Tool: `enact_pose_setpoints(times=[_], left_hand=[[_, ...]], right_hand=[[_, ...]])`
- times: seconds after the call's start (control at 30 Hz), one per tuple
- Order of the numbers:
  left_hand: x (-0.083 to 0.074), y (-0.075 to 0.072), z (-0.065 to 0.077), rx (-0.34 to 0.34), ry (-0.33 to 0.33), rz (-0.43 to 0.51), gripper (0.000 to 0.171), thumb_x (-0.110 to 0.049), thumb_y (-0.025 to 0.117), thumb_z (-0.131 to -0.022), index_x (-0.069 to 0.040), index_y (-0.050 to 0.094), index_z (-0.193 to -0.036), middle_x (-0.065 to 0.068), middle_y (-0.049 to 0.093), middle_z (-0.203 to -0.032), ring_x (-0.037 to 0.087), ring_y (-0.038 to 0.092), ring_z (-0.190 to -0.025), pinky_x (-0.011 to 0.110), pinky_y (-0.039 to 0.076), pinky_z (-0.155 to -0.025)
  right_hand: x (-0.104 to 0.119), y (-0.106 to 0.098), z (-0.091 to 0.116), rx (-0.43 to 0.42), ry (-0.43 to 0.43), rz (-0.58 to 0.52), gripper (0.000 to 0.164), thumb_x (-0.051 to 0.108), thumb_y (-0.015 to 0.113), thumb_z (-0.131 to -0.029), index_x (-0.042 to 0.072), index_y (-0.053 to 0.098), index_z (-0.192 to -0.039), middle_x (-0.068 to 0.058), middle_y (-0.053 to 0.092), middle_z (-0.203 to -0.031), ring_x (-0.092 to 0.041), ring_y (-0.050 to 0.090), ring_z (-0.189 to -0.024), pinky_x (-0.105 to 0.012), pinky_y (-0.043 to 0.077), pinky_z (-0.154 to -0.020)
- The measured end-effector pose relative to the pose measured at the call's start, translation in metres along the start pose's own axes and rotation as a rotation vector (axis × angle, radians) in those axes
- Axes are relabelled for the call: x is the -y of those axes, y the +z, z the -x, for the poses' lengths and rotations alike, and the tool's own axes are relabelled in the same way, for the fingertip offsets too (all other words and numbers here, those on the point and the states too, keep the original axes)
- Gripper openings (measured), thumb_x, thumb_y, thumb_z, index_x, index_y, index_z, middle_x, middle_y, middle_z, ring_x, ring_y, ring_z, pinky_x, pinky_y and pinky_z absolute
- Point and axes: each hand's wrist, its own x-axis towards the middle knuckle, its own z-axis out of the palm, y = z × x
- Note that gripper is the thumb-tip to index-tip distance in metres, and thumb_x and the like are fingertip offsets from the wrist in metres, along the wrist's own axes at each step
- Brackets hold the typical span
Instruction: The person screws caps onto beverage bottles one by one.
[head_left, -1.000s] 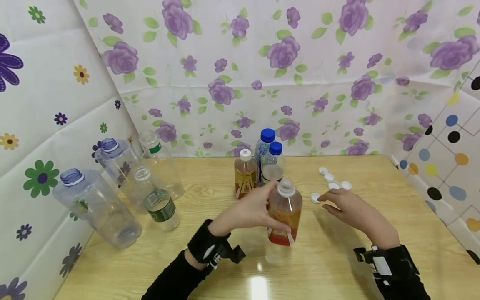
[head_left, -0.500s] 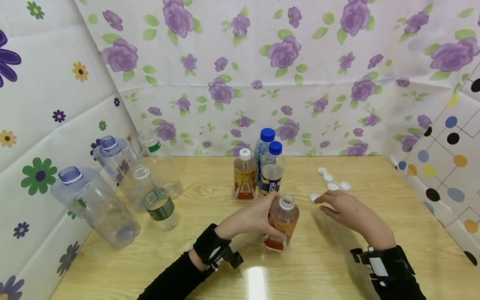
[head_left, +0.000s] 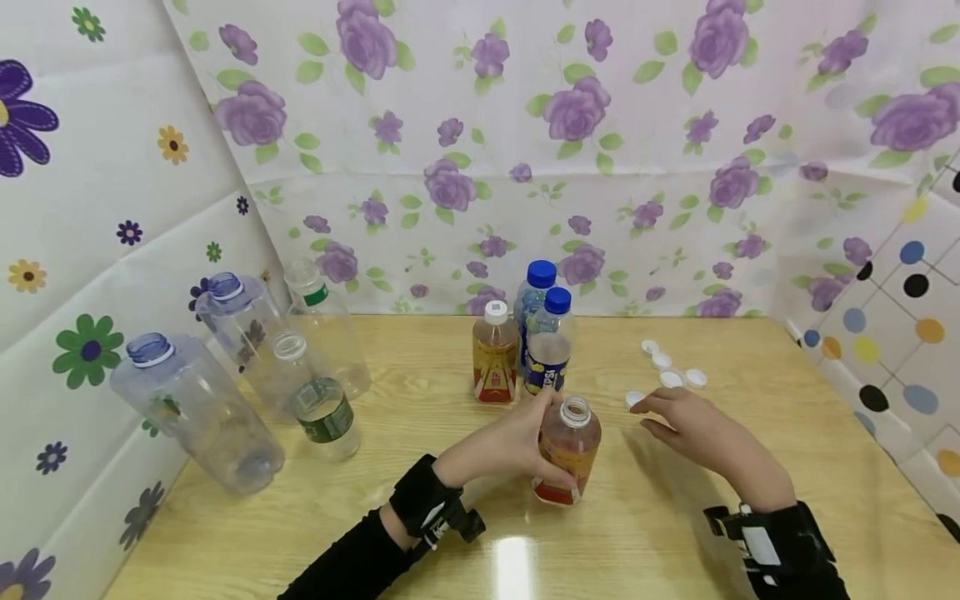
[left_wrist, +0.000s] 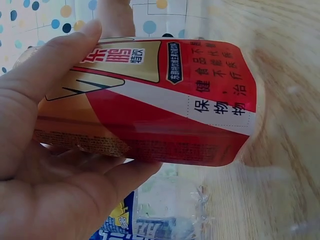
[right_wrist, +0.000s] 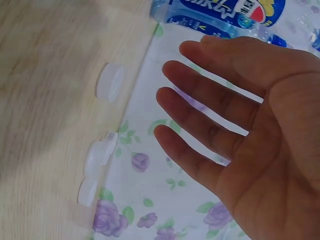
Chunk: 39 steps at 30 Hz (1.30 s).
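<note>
My left hand (head_left: 517, 442) grips an uncapped plastic drink bottle (head_left: 572, 450) with a red and gold label, its open mouth facing up. Thumb and fingers wrap its sides in the left wrist view, where the bottle's red lower label (left_wrist: 200, 105) shows close to the wood. To the right, my right hand (head_left: 693, 425) hovers low over the table, fingertips beside a white bottle cap (head_left: 634, 400). In the right wrist view its fingers (right_wrist: 200, 115) are spread and loosely bent, and the nearest cap (right_wrist: 110, 82) lies apart from them.
Behind the held bottle stand a white-capped matching bottle (head_left: 495, 358) and two blue-capped bottles (head_left: 547, 350). Several white caps (head_left: 671, 379) lie at the right. Several clear uncapped bottles (head_left: 322, 417) stand at the left. Patterned cloth (head_left: 525, 208) borders the table (head_left: 420, 500).
My left hand has lowered the bottle to the tabletop and straightened it slightly, mostly during the first half second. My right hand has stayed nearly in place by the caps.
</note>
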Motion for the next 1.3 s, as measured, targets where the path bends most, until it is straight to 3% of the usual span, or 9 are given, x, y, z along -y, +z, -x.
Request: enact_pose_setpoints(times=[0.13,0.3,0.53,0.67,0.77,0.97,1.3], left_hand=[[-0.002,0.004,-0.001,-0.004,-0.008,0.007,0.08,-0.018,0.091,-0.079,-0.014,0.036,-0.138,0.001,0.056,-0.137,0.01,0.055,-0.125,0.025,0.048,-0.105],[-0.002,0.002,0.001,-0.009,-0.025,0.027,0.08,-0.013,0.091,-0.078,-0.015,0.036,-0.137,0.0,0.054,-0.137,0.01,0.053,-0.127,0.025,0.046,-0.108],[0.0,0.0,0.001,-0.022,-0.037,0.022,0.082,-0.015,0.092,-0.077,-0.014,0.037,-0.138,0.0,0.053,-0.137,0.011,0.053,-0.128,0.027,0.045,-0.109],[0.001,0.001,0.003,-0.017,-0.045,0.04,0.081,-0.014,0.092,-0.077,-0.015,0.037,-0.137,-0.001,0.053,-0.137,0.011,0.053,-0.127,0.026,0.046,-0.109],[0.001,0.002,0.001,-0.01,-0.015,0.045,0.081,-0.013,0.091,-0.078,-0.014,0.037,-0.137,0.0,0.053,-0.137,0.011,0.053,-0.128,0.027,0.046,-0.109],[0.001,0.002,0.002,-0.02,0.0,0.026,0.081,-0.013,0.092,-0.077,-0.013,0.037,-0.137,0.001,0.052,-0.138,0.012,0.052,-0.129,0.026,0.046,-0.109],[0.002,0.002,0.002,0.004,0.008,0.062,0.077,-0.012,0.09,-0.08,-0.013,0.036,-0.135,0.0,0.052,-0.137,0.01,0.053,-0.127,0.026,0.047,-0.108]], right_hand=[[-0.008,-0.006,0.0,-0.014,0.06,0.009,0.02,0.003,0.076,-0.089,0.002,0.074,-0.109,-0.012,0.072,-0.104,-0.032,0.069,-0.096,-0.047,0.06,-0.079],[-0.038,-0.005,-0.022,-0.012,0.168,0.0,0.024,0.001,0.072,-0.092,-0.004,0.07,-0.116,-0.02,0.07,-0.107,-0.038,0.068,-0.096,-0.051,0.059,-0.081],[-0.097,-0.002,-0.058,0.114,0.329,-0.026,0.032,0.004,0.062,-0.099,-0.015,0.06,-0.125,-0.032,0.065,-0.111,-0.046,0.063,-0.102,-0.055,0.055,-0.086],[-0.112,0.007,-0.067,0.194,0.407,-0.037,0.043,0.012,0.062,-0.101,-0.019,0.053,-0.13,-0.037,0.061,-0.116,-0.049,0.061,-0.105,-0.056,0.054,-0.087],[-0.115,0.011,-0.071,0.232,0.455,-0.046,0.048,0.017,0.062,-0.103,-0.018,0.05,-0.133,-0.038,0.059,-0.12,-0.05,0.059,-0.109,-0.057,0.052,-0.092],[-0.109,0.022,-0.083,0.253,0.439,-0.003,0.041,0.01,0.062,-0.101,-0.016,0.053,-0.131,-0.037,0.059,-0.121,-0.051,0.056,-0.115,-0.058,0.049,-0.1],[-0.117,0.044,-0.087,0.173,0.355,0.067,0.02,-0.003,0.06,-0.096,-0.009,0.068,-0.114,-0.028,0.067,-0.106,-0.045,0.063,-0.103,-0.053,0.054,-0.093]])
